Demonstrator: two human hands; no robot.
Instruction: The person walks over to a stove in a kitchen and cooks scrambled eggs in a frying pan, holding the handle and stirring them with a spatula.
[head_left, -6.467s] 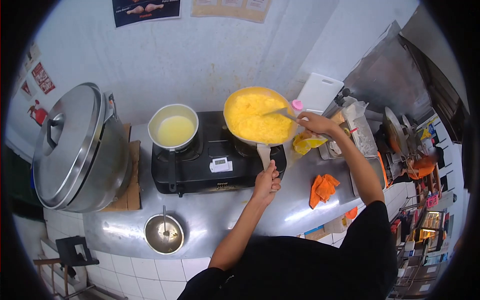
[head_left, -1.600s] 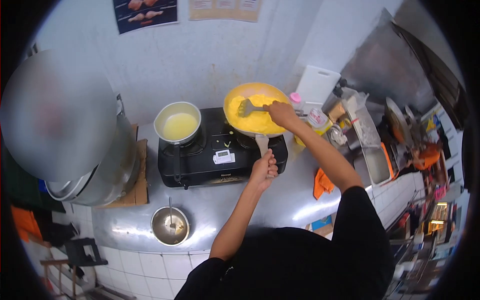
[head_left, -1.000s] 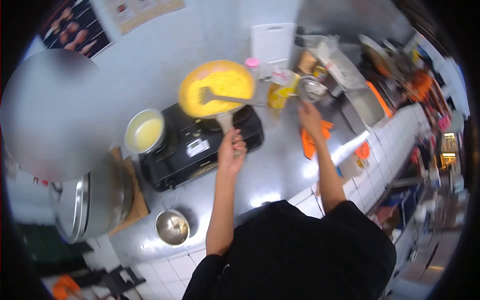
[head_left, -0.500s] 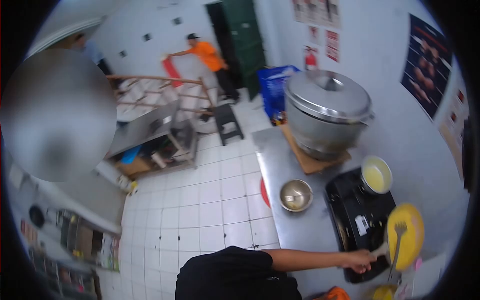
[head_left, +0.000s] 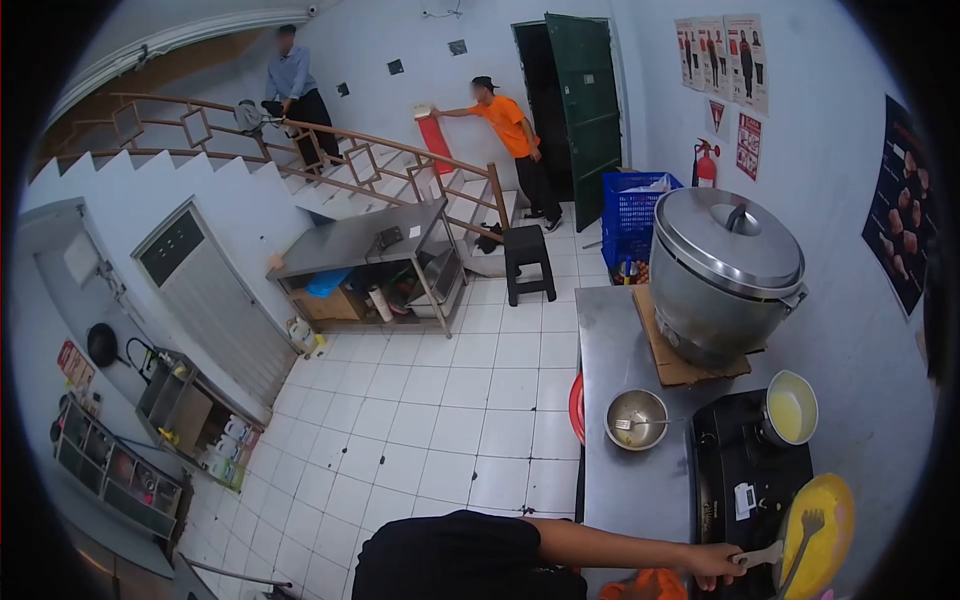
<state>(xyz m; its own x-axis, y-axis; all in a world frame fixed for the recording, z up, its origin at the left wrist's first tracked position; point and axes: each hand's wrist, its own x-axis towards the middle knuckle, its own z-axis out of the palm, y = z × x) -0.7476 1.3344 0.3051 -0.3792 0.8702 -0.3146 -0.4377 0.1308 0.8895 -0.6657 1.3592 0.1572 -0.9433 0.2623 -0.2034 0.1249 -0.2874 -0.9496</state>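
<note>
My left hand (head_left: 714, 563) is wrapped round the pale handle of a frying pan (head_left: 847, 517) at the lower right. A flat yellow layer (head_left: 822, 541) that looks like egg covers the pan's inside. A slotted turner (head_left: 805, 540) lies across it, its handle running down toward the bottom edge. Beneath and beside the pan is a black stove (head_left: 718, 470), with a small pot (head_left: 792, 408) of yellowish liquid at its far end. To the stove's left sits a metal bowl (head_left: 636, 420) with a utensil in it. My right hand is out of view.
A large lidded steel pot (head_left: 715, 290) stands on cardboard (head_left: 668, 350) on the steel counter (head_left: 610, 340). Orange cloth (head_left: 645, 584) shows near my forearm. Across the tiled floor are a black stool (head_left: 528, 265), a steel table (head_left: 345, 245) and two people by the stairs.
My view has swung left and steadied, so the counter, pan and hand sit farther right or lower. My left hand keeps its hold on the pan handle.
</note>
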